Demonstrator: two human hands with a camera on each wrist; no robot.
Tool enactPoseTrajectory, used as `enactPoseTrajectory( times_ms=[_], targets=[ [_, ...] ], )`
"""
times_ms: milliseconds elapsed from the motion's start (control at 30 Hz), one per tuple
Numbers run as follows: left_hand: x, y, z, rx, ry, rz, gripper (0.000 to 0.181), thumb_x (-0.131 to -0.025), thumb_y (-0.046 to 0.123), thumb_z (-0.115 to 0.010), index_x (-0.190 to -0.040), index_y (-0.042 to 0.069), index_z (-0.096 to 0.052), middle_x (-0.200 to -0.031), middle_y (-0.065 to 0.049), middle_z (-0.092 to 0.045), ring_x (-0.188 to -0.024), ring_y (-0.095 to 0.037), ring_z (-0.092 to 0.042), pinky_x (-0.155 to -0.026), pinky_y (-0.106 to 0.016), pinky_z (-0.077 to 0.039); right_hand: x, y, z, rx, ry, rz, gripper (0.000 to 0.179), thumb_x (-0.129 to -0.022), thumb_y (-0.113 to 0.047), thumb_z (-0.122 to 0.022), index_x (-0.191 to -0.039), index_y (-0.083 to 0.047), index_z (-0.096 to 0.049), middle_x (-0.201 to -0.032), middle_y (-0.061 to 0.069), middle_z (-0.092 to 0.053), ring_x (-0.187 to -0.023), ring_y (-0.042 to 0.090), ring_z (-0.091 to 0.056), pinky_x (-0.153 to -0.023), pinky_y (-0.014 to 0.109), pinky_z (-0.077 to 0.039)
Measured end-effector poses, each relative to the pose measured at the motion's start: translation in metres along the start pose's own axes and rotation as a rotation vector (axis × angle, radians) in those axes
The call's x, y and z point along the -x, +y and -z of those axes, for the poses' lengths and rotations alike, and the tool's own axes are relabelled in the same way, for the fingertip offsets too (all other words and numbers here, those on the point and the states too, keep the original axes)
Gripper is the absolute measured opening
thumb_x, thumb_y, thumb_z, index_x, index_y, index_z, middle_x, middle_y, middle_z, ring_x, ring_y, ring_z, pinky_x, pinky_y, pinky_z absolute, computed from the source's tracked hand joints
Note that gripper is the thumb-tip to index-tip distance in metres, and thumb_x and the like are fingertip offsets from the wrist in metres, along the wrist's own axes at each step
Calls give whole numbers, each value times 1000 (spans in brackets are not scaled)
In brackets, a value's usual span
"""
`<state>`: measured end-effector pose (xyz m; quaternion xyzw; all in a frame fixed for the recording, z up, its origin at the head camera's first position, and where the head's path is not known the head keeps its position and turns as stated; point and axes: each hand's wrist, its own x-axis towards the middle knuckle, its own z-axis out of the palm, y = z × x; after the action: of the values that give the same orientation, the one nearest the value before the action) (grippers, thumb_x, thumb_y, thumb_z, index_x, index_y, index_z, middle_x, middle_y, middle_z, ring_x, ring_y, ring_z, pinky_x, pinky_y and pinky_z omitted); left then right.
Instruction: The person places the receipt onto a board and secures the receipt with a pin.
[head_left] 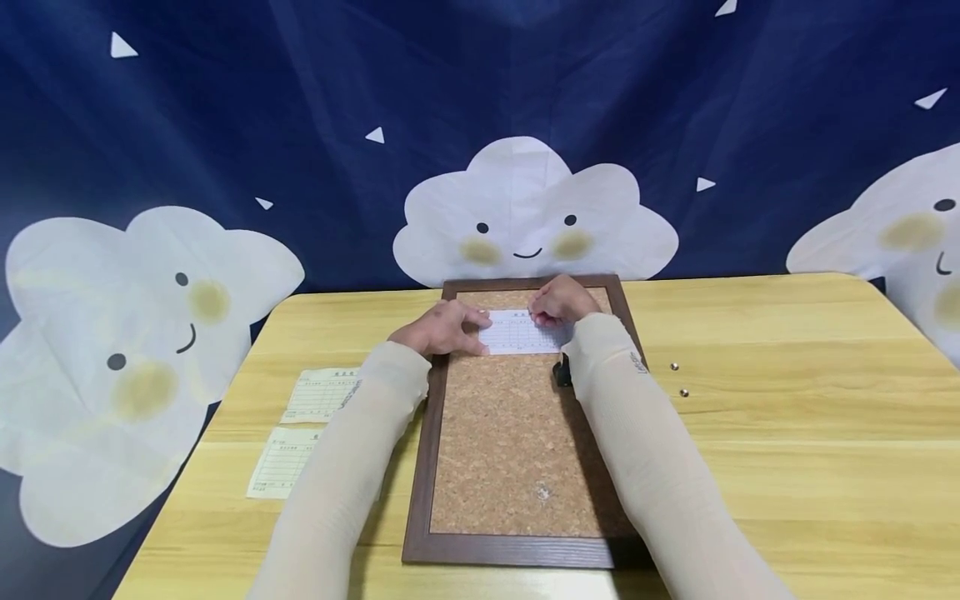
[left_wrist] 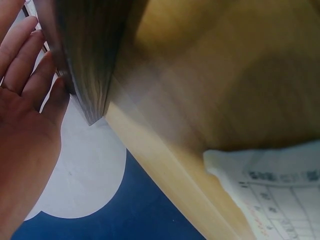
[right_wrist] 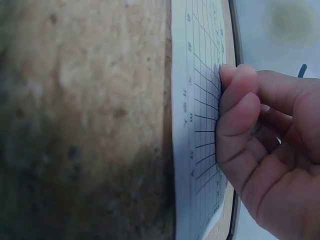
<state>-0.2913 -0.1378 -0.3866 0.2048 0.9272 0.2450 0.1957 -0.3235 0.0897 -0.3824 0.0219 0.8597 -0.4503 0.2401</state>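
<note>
A printed paper slip (head_left: 517,335) with a ruled table lies across the upper part of a cork board (head_left: 510,450) in a dark wooden frame. My left hand (head_left: 444,327) spans the slip's left edge, its fingers extended and touching the paper, the thumb near the lower corner. In the left wrist view those fingers (left_wrist: 22,65) reach past the frame's side. The right hand (head_left: 562,300), fingers curled and tips together, pinches at the slip's top edge. What sits between its fingertips (right_wrist: 240,110) is mostly hidden; I cannot tell its kind.
Two more slips lie left of the board, an upper slip (head_left: 318,394) and a lower slip (head_left: 281,462), partly behind the left sleeve. Right of the board are two small shiny round pieces (head_left: 674,367). A blue curtain (head_left: 337,83) with clouds hangs behind the wooden table (head_left: 810,500).
</note>
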Motion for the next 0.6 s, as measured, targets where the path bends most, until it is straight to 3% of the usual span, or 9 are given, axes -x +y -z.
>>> enactPoseTrajectory(
  times_ms=[600],
  targets=[
    [0,1,0,13,1,20,54,-84,22,-83,-135,14,-65,-150,-3,-50,-142,-23,-37,-116,-37,-30,0,1,2,-27,-15,-14,14,-101,-4,-55,-97,4,-65,-64,1,-60,-56,7,-55,-54,19,-47]
  ],
)
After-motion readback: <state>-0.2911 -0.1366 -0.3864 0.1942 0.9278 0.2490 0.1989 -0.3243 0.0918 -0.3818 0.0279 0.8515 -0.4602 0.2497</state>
